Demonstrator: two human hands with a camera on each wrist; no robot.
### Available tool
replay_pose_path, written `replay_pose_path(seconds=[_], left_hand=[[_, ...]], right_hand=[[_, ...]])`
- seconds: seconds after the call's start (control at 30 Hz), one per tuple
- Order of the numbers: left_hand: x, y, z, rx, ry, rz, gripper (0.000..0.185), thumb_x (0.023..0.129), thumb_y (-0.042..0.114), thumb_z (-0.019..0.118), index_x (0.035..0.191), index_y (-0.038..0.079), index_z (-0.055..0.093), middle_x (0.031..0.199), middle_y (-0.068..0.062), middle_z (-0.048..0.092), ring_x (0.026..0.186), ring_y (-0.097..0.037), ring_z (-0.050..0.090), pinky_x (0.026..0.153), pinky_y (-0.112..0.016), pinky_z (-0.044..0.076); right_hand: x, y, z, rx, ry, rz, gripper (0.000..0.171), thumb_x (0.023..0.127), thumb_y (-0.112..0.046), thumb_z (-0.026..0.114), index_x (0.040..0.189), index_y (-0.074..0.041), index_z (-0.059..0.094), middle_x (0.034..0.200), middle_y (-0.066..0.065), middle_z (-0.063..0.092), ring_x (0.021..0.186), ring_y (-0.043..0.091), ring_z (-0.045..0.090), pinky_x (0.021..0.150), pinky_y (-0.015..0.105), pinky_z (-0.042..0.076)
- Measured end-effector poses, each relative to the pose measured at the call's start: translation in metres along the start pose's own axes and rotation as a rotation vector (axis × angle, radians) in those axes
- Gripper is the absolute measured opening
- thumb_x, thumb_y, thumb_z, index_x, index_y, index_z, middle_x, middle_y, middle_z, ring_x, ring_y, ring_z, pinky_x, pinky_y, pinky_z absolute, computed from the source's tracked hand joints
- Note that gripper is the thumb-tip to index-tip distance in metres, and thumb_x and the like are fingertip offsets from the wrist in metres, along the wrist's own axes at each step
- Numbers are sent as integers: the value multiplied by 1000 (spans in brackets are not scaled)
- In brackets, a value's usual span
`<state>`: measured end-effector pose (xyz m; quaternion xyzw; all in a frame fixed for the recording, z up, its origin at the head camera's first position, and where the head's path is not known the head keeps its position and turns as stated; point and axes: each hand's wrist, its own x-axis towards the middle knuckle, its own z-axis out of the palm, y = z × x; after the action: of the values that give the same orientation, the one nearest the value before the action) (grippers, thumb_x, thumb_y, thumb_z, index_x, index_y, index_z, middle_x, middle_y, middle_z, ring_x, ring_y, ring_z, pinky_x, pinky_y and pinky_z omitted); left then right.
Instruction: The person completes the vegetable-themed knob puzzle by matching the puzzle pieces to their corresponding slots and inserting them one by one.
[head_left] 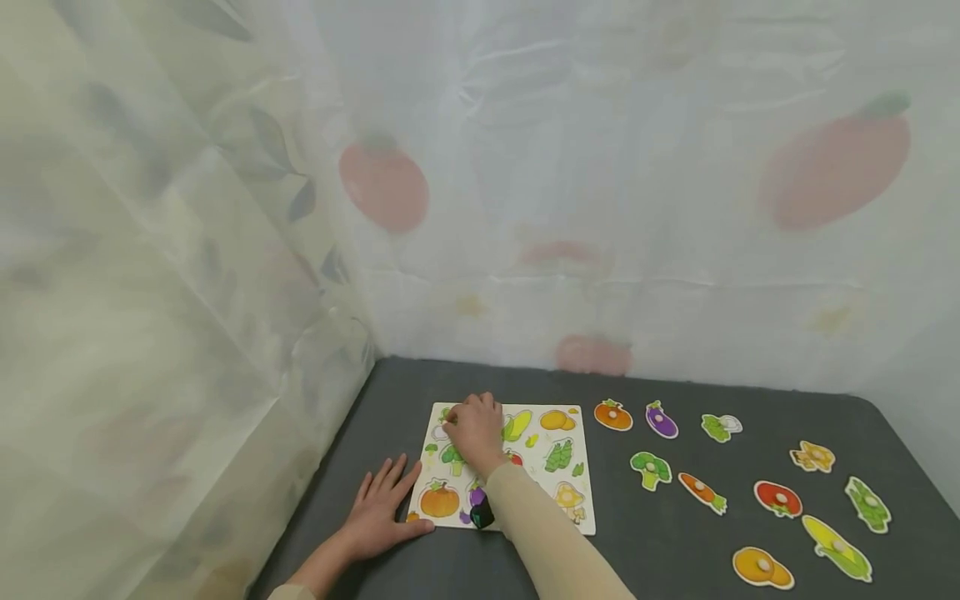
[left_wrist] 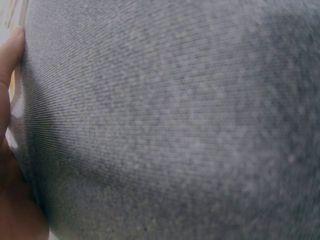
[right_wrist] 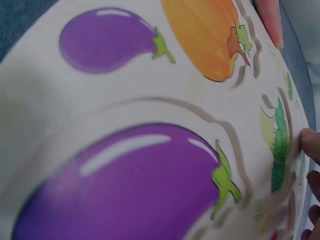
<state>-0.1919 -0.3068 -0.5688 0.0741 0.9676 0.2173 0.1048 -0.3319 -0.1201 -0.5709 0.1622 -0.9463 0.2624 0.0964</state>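
Observation:
A white wooden vegetable puzzle board [head_left: 536, 467] lies flat on the dark grey table. My right hand [head_left: 477, 429] is over the board's far left part, near the radish and broccoli pictures, with bent fingers. In the right wrist view a fingertip [right_wrist: 311, 142] meets the board, but what lies under the hand is hidden. My left hand [head_left: 378, 512] rests on the table with its fingers spread, its thumb at the board's near left corner. Close to the right wrist view are the recessed eggplant picture [right_wrist: 130, 185] and part of the pumpkin picture [right_wrist: 202, 35].
Knobbed puzzle pieces lie scattered to the right, among them a pumpkin [head_left: 613, 415], an eggplant [head_left: 662, 420], broccoli [head_left: 650, 471], a carrot [head_left: 702, 492], a tomato [head_left: 777, 498] and corn [head_left: 836, 547]. A pale printed curtain [head_left: 637, 208] hangs behind the table and along its left side.

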Motion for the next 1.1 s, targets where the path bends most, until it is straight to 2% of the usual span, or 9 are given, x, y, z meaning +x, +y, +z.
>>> replay_pose_path(seconds=[0.13,0.23,0.33,0.47,0.6,0.7,0.77,0.9,1.1], left_hand=[[-1,1,0,-2,7,0,104,82,73,70,163,19,32,168,-18,21,154,-45,10,117,-70,1],[-1,1,1,-12,11,4,104,82,70,72,163,18,32,167,-20,21,153,-46,10,117,-71,1],[-1,1,1,-16,17,6,104,82,69,73,163,17,33,167,-20,22,153,-47,11,116,-71,2],[0,-1,0,-17,20,12,104,82,70,73,162,17,34,167,-20,22,153,-47,10,116,-71,2],[0,-3,2,-31,48,41,103,82,67,74,161,14,35,165,-24,24,151,-50,12,115,-73,3],[6,-6,0,-42,68,49,102,82,65,75,161,14,36,164,-26,25,151,-50,13,115,-73,3],[9,-7,-2,-38,53,43,102,83,66,74,162,14,35,165,-25,23,151,-50,11,115,-72,2],[16,-11,-1,-36,30,37,104,83,68,73,162,15,33,166,-23,21,152,-49,9,116,-71,0],[21,-16,2,-52,58,62,104,83,67,73,162,14,33,165,-26,22,151,-51,10,114,-74,0]], right_hand=[[1,2,-5,-39,-56,-24,13,93,-38,76,97,-27,83,98,-2,62,100,25,47,89,46,40],[1,7,-16,-37,-127,-36,21,94,-41,73,109,-29,81,111,1,63,107,27,47,91,47,40],[1,13,-31,-6,-161,-46,31,96,-41,71,123,-27,76,124,5,62,116,30,46,96,49,40],[1,24,-57,34,-140,-70,41,97,-38,70,135,-24,69,134,7,60,123,33,45,101,52,39],[-2,34,-87,49,-119,-115,47,97,-40,70,140,-24,65,137,7,58,129,34,44,104,54,38],[0,46,-107,53,-103,-152,48,98,-40,70,143,-23,63,139,7,57,133,34,42,107,57,36],[-2,55,-120,59,-89,-167,49,98,-39,71,143,-23,62,141,7,57,135,34,42,109,57,35],[-11,76,-148,75,-70,-189,50,97,-38,71,144,-23,61,140,7,57,135,34,42,110,59,33],[-28,104,-183,91,-17,-206,51,96,-37,73,143,-19,63,138,9,58,132,34,44,107,61,35]])
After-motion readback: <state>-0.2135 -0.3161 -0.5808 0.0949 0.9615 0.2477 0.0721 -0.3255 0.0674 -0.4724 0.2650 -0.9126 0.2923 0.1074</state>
